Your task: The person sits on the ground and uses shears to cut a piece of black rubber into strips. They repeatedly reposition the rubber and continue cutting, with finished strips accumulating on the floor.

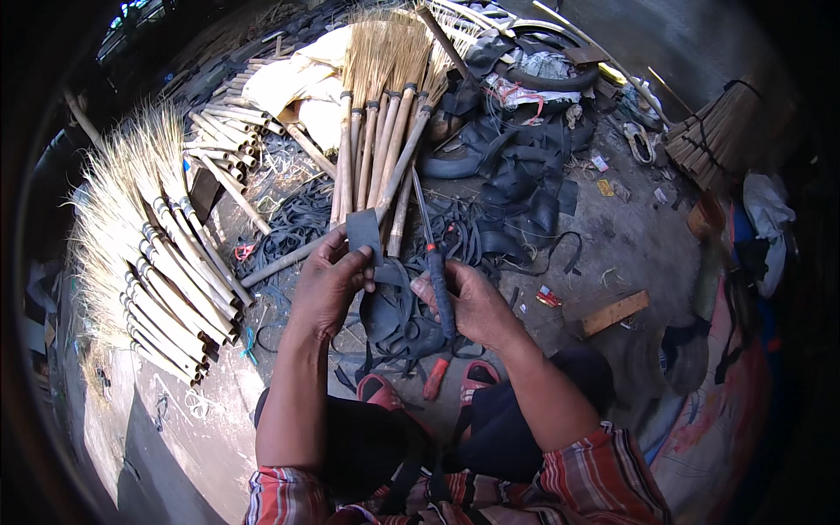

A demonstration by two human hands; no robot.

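Observation:
My left hand pinches a dark rubber strip between thumb and fingers, its flat piece standing up above them. Close by on the right, my right hand is closed round a long tool with a narrow metal blade and a dark wrapped handle. The blade points up and away from me, and the handle hides part of the fingers. Beneath both hands lie loose rubber pieces. A red handle lies on the ground between my feet.
Finished-looking straw brooms lie in a row at the left; more brooms lean ahead. Behind are cut bamboo sticks and a pale sack. Rubber scraps heap at centre right. A wooden block and a tied bundle are rightward.

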